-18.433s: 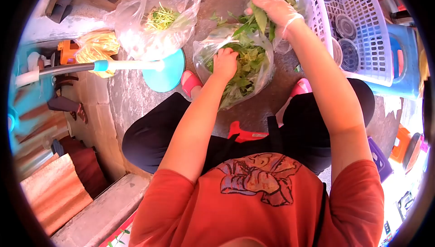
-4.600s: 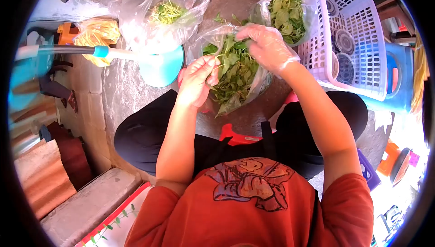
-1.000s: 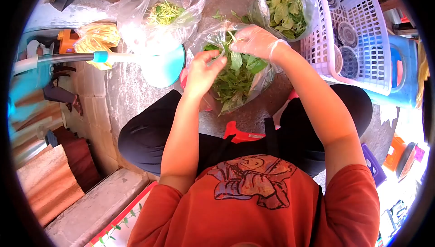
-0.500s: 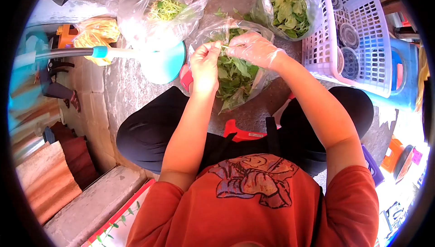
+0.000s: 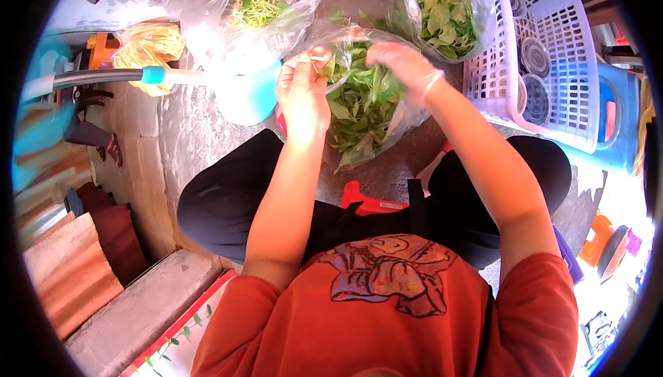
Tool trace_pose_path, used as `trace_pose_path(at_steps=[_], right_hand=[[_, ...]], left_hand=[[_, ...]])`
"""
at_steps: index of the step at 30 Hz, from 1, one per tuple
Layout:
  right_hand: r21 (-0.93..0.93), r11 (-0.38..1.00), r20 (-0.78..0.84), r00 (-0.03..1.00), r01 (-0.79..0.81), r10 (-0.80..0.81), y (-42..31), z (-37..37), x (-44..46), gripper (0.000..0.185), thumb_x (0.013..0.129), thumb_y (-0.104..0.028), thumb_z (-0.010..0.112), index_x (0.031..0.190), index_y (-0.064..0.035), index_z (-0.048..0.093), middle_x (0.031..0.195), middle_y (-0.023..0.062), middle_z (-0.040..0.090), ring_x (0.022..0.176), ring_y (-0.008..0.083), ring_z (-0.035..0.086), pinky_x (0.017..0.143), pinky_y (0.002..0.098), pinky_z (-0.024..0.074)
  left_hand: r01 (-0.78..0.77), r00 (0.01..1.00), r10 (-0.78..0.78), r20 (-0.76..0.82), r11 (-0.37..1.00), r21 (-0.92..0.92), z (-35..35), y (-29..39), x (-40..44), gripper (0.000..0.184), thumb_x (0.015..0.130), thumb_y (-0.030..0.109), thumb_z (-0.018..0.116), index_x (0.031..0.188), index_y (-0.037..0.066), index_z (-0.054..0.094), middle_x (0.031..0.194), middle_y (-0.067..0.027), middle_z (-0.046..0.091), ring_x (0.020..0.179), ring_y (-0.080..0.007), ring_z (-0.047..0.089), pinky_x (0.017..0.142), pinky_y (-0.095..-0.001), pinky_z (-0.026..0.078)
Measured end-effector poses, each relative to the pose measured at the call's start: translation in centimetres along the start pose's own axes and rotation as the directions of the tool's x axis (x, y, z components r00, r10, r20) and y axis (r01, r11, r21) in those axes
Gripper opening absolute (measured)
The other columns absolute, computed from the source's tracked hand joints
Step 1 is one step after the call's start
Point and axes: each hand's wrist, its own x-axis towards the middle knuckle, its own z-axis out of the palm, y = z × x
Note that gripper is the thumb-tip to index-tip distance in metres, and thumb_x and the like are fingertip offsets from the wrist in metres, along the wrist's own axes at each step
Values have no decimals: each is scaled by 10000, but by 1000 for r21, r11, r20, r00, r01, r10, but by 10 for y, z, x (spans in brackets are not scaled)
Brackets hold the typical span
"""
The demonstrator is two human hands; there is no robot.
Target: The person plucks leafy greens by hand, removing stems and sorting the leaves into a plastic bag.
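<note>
My bare left hand [image 5: 302,97] is at the left rim of the middle clear bag [image 5: 407,125], its fingers curled in a pinch on what looks like a small leafy sprig [image 5: 329,68]. Above the bag's upper right side is my right hand [image 5: 406,69], in a clear plastic glove. Motion smears its fingers, and blurred leaves lie just below them. Green leaves [image 5: 356,118] fill the middle bag. A second bag of leaves [image 5: 445,17] stands at the upper right, and thin pale green stems [image 5: 255,11] lie in a bag at the upper left.
A white perforated basket [image 5: 563,52] with round clear lids [image 5: 535,55] stands at the right, beside a blue container [image 5: 618,111]. At the left are a turquoise disc [image 5: 252,97] with a pole [image 5: 183,78], and a yellow plastic bag [image 5: 148,49]. A red object [image 5: 366,201] lies between the knees.
My hands were together at a stem half a second ago and are now apart. The right hand has moved right, the left slightly left.
</note>
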Motion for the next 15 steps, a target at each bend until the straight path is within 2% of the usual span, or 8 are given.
trace_pose_path(at_steps=[2, 3, 4, 6, 7, 10, 12, 15], right_hand=[[466, 803, 179, 929, -371, 325, -19, -14, -5, 165, 851, -251, 499, 749, -141, 568, 850, 5, 539, 734, 134, 504, 680, 296, 421], [570, 732, 219, 927, -375, 304, -24, -18, -5, 193, 865, -265, 499, 708, -158, 532, 778, -12, 507, 631, 102, 454, 549, 266, 392], [644, 711, 289, 950, -284, 117, -20, -24, -1, 222, 874, -266, 497, 698, -132, 515, 773, -4, 532, 656, 107, 501, 536, 269, 423], [728, 627, 278, 955, -278, 101, -15, -33, 1, 242, 887, -262, 485, 697, -112, 500, 776, 12, 556, 707, 117, 548, 557, 288, 471], [739, 611, 288, 953, -284, 95, -16, -34, 1, 236, 883, -255, 475, 696, -114, 499, 758, 5, 549, 694, 121, 546, 575, 294, 471], [771, 569, 277, 955, -287, 106, -21, -37, -1, 234, 883, -245, 459, 692, -114, 489, 747, 9, 548, 682, 135, 553, 605, 307, 481], [793, 549, 220, 964, -264, 147, -28, -35, -6, 256, 898, -251, 468, 686, -108, 473, 797, 43, 573, 708, 149, 574, 594, 310, 503], [826, 485, 327, 945, -287, 2, -13, -41, 1, 267, 887, -257, 481, 666, -109, 465, 805, 50, 577, 719, 178, 579, 603, 342, 498]], left_hand=[[92, 996, -91, 25, 993, -67, -9, 1, 7, 68, 886, 82, 501, 918, 30, 531, 905, -107, 612, 762, -172, 571, 711, -321, 450], [141, 990, -137, 42, 985, -100, -13, -2, 8, 70, 883, 74, 495, 926, 31, 528, 899, -115, 612, 758, -185, 576, 698, -334, 457], [190, 982, -186, 45, 976, -104, -14, -4, 8, 71, 878, 65, 487, 925, 30, 528, 891, -118, 609, 740, -186, 571, 685, -340, 461], [281, 960, -277, 51, 954, -108, -16, -9, 6, 80, 869, 47, 472, 925, 30, 527, 874, -126, 603, 706, -187, 561, 660, -351, 469], [292, 956, -292, 15, 953, -81, -11, -8, 3, 100, 850, 39, 466, 923, 33, 535, 750, -89, 563, 596, -161, 501, 580, -311, 432], [363, 926, -357, 120, 932, -26, -17, -9, 1, 101, 839, 56, 480, 916, 32, 541, 637, -38, 477, 530, -130, 418, 513, -284, 365], [385, 919, -389, 58, 920, 65, -7, -8, -6, 98, 841, 99, 515, 907, 31, 543, 574, 13, 400, 478, -86, 349, 453, -238, 282], [395, 900, -419, 118, 900, 183, -13, -17, -5, 145, 866, 159, 528, 942, 36, 535, 554, 27, 354, 456, -67, 296, 433, -210, 238]])
